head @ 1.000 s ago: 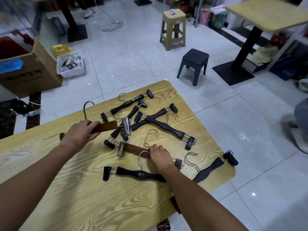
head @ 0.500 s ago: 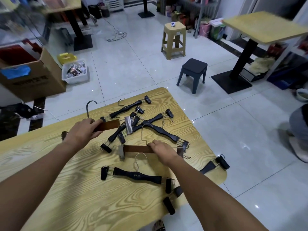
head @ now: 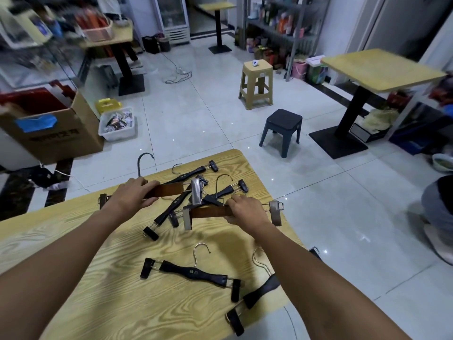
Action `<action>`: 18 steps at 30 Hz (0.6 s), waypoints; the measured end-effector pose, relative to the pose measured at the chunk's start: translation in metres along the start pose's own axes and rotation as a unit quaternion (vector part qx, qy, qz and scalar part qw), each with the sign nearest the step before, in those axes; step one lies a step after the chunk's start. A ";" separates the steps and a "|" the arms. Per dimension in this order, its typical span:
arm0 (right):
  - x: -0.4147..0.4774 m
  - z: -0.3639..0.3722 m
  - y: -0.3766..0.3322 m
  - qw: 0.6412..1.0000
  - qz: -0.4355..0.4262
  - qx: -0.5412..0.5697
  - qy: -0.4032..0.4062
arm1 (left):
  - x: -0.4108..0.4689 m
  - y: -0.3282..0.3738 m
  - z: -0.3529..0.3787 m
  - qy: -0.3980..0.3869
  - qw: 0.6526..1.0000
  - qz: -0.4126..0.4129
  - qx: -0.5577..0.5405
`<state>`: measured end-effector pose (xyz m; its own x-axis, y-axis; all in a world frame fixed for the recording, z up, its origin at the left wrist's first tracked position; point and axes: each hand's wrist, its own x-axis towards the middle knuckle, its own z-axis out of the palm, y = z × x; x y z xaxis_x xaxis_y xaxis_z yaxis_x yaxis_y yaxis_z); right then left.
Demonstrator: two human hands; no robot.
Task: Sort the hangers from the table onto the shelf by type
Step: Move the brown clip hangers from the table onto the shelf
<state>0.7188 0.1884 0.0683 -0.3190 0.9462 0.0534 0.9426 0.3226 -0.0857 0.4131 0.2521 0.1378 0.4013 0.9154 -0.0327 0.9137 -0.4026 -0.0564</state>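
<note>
Tangle of black hangers (head: pixel 175 204) lies beneath brown hangers (head: pixel 208 212).

Flat, cool indoor light falls from overhead, bright enough throughout. The glossy floor tiles (head: pixel 196 123) carry small pinpoint glints and a wider pale sheen toward the right. Soft, loose-edged shadows lie on the wooden surface (head: pixel 103 278) beneath the right hand (head: pixel 245 212) and both forearms. The middle is sharp: the wood grain and the print on the nearest black clip hanger (head: pixel 193 272) show cleanly. The cluttered shelves (head: pixel 29 28) at upper left are smeared by motion blur. Wide-angle distortion tilts the wall panels (head: pixel 382 25) at upper right and stretches the forearms toward the bottom corners.
</note>
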 end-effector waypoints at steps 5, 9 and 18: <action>0.000 -0.019 0.014 0.999 0.000 0.002 0.039 | -0.001 0.008 -0.013 -0.015 0.999 0.007 -0.034; 0.003 -0.032 0.020 0.998 0.003 -0.008 0.060 | 0.003 0.015 -0.027 -0.019 1.000 0.007 -0.015; 0.009 -0.046 0.024 0.995 0.034 0.010 0.090 | 0.014 0.019 -0.054 0.032 0.999 0.021 0.001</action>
<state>0.7430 0.2041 0.1121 -0.2294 0.9474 0.2233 0.9591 0.2591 -0.1141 0.4397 0.2576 0.1900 0.4434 0.8958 0.0295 0.8955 -0.4413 -0.0575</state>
